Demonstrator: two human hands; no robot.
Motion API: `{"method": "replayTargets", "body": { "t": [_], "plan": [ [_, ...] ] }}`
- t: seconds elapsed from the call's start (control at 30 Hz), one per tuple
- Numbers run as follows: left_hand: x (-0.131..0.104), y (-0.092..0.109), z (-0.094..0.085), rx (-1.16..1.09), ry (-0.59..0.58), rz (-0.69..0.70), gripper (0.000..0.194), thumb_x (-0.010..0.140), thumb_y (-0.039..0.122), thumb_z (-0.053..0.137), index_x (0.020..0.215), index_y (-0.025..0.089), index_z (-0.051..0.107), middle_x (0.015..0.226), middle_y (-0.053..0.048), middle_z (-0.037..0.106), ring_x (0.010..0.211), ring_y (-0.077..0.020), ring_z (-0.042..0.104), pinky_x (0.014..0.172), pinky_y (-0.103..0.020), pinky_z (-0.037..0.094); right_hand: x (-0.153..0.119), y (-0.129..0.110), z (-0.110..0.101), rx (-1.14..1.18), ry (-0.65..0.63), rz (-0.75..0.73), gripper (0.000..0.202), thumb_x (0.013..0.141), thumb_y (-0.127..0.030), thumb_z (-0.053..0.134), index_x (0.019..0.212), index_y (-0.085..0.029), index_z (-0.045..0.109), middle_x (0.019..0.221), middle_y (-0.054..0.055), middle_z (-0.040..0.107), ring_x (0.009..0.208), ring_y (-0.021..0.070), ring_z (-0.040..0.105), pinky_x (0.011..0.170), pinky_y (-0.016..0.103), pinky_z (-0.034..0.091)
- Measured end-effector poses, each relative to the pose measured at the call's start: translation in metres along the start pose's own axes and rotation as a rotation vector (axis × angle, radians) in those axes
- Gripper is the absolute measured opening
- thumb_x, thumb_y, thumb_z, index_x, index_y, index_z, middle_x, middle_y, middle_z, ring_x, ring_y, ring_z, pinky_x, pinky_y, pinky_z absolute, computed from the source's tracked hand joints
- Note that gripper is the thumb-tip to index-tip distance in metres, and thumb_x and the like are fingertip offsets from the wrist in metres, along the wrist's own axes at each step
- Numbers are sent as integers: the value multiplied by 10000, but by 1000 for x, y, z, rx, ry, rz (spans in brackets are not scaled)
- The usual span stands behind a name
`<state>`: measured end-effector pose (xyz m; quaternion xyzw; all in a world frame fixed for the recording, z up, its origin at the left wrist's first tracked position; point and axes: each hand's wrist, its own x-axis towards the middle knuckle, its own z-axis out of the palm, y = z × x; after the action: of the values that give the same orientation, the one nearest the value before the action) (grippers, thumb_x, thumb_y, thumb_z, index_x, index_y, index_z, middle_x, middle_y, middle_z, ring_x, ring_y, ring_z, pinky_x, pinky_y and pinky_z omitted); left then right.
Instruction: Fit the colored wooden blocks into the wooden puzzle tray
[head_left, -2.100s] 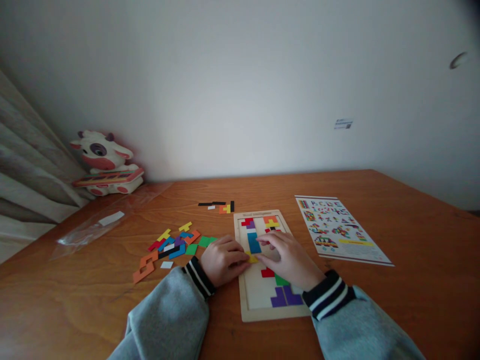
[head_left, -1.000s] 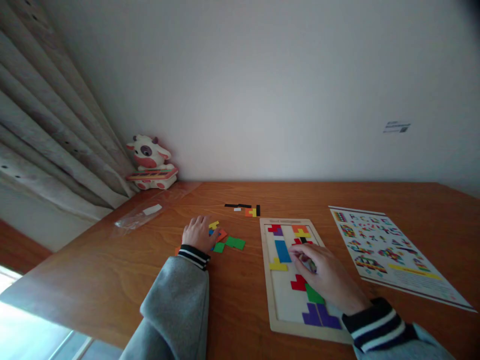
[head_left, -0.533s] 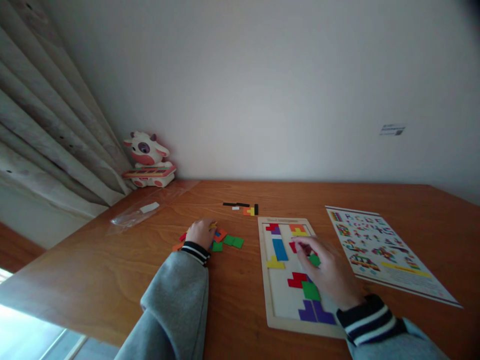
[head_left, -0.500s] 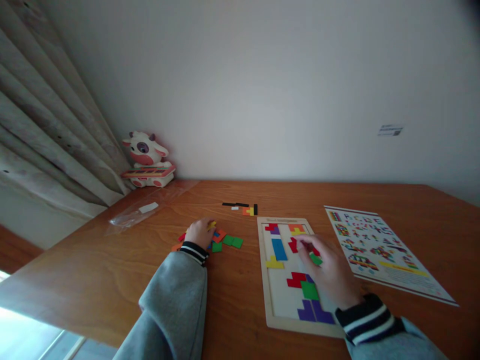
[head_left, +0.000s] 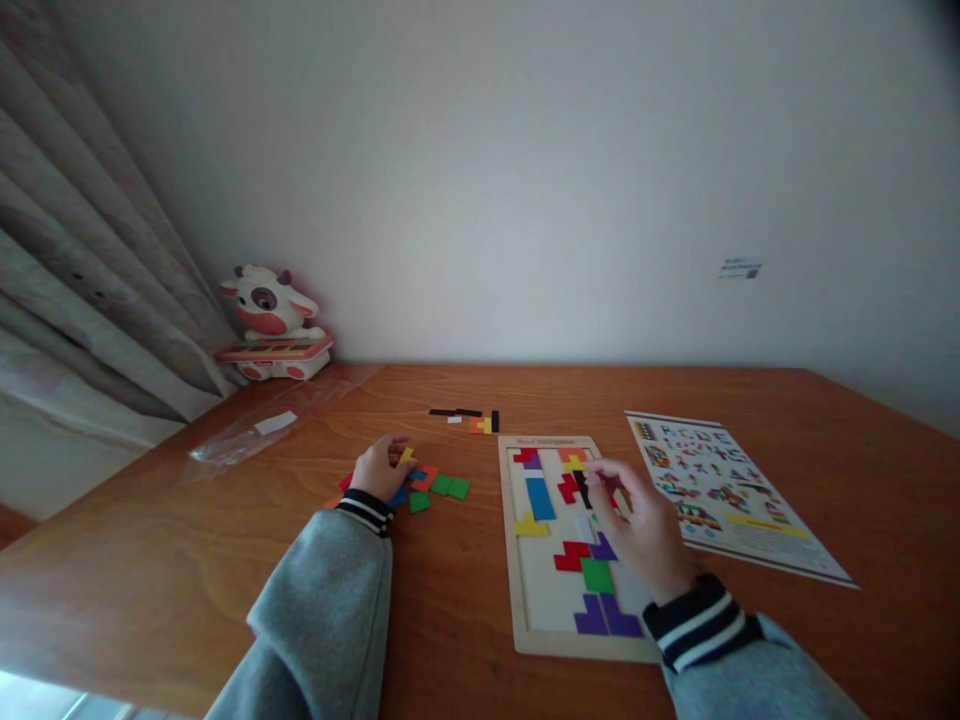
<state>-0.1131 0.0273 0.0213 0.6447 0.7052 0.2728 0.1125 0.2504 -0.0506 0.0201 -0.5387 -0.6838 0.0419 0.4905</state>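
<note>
My left hand (head_left: 380, 470) is closed, pinching a yellow puzzle piece (head_left: 406, 455) above a small pile at the left. In that pile are an orange piece (head_left: 425, 478), green pieces (head_left: 451, 487) and a partly covered blue piece (head_left: 397, 497). Over the right side of a wooden puzzle board (head_left: 517, 640) is my right hand (head_left: 637, 525), thumb and forefinger together. A black piece (head_left: 580, 489) shows right at those fingertips, beside a red piece (head_left: 568, 488); I cannot tell whether it is gripped. The hand hides part of the board.
A printed pattern sheet (head_left: 731, 490) lies right of the board. Black strips (head_left: 456, 412) and an orange-yellow piece (head_left: 480, 425) lie behind. A clear plastic bag (head_left: 240, 435) and a cow toy keyboard (head_left: 274, 330) are at the back left, near the curtain (head_left: 97, 260).
The view has shifted slightly. My right hand has moved a little right over the board, and the black piece now shows at its fingertips. The yellow piece in my left hand shows more clearly.
</note>
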Motion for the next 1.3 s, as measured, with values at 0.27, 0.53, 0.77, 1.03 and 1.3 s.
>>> {"method": "replayTargets", "body": {
  "t": [0.27, 0.53, 0.77, 1.03, 1.3],
  "plan": [
    [-8, 22, 3, -59, 147, 178, 177, 823, 337, 602, 880, 196, 693, 849, -26, 698, 778, -168, 656, 754, -273, 544, 1, 0, 2, 23, 5, 23, 185, 930, -329, 502, 1030, -219, 613, 957, 80, 710, 844, 219, 657, 780, 369, 526],
    [-59, 98, 45, -463, 185, 621, 146, 875, 323, 654, 828, 186, 672, 815, -39, 715, 700, -139, 655, 669, -254, 571, 4, -14, 2, 153, -90, 35, 205, 931, -327, 502, 1062, -218, 616, 942, 78, 706, 812, 203, 661, 763, 354, 542],
    [-78, 145, 88, -952, -147, 386, 305, 864, 449, 665, 904, 148, 691, 853, -73, 724, 743, -163, 697, 666, -254, 599, 3, -19, 3, 248, -220, 11, 223, 936, -349, 514, 1048, -218, 655, 1017, 82, 714, 885, 205, 667, 816, 354, 546],
    [-66, 131, 59, -489, -63, 740, 172, 927, 288, 566, 912, 174, 693, 902, -76, 706, 854, -184, 641, 802, -324, 521, 5, -7, -3, 218, -320, 165, 259, 880, -387, 581, 1054, -217, 671, 895, 53, 749, 791, 203, 701, 744, 340, 563],
    [-62, 121, 60, -225, -100, 969, 128, 877, 217, 563, 896, 186, 686, 873, -65, 712, 834, -195, 631, 787, -335, 495, 0, -2, 1, 143, -474, 122, 173, 861, -327, 595, 939, -212, 698, 816, 44, 743, 705, 186, 689, 642, 310, 555]
  ]
}}
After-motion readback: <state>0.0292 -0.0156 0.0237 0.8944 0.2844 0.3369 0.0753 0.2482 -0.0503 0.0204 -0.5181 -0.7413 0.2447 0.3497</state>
